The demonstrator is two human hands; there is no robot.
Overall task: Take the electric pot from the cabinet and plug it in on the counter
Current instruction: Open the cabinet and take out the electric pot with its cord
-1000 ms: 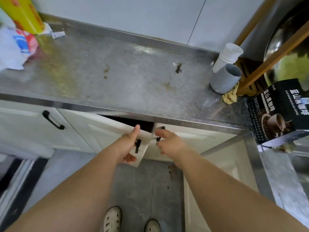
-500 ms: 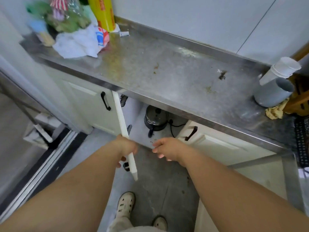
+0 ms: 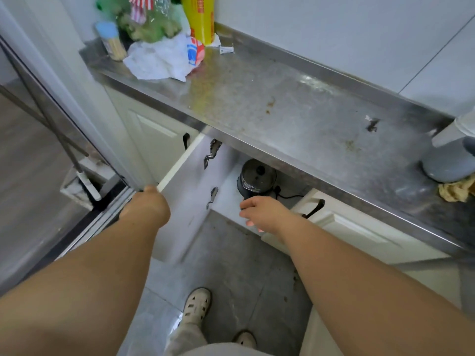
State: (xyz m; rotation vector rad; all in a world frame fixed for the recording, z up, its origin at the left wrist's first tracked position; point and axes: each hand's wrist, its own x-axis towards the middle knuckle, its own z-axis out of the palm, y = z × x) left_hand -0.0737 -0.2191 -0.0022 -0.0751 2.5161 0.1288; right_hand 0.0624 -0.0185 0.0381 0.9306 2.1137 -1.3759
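Note:
The dark electric pot (image 3: 257, 177) with a glass lid stands inside the open lower cabinet, under the steel counter (image 3: 295, 111). Its black cord (image 3: 289, 196) lies beside it on the cabinet floor. My left hand (image 3: 149, 205) grips the outer edge of the white cabinet door (image 3: 190, 181), which stands swung wide open. My right hand (image 3: 261, 211) is at the front of the pot, fingers curled, covering the spot where its handle points out. Whether the fingers hold the handle is hidden.
The right cabinet door (image 3: 347, 227) with its black handle stays closed. At the counter's left end sit a white bag (image 3: 159, 60), a yellow roll (image 3: 198, 19) and a toothpick jar (image 3: 111, 41). A grey cup (image 3: 448, 165) and a rag (image 3: 455, 190) are at right. My feet are on the tiled floor.
The left door has swung from just cracked to wide open, held by my left hand. My right hand has moved from the door gap into the cabinet, up to the pot.

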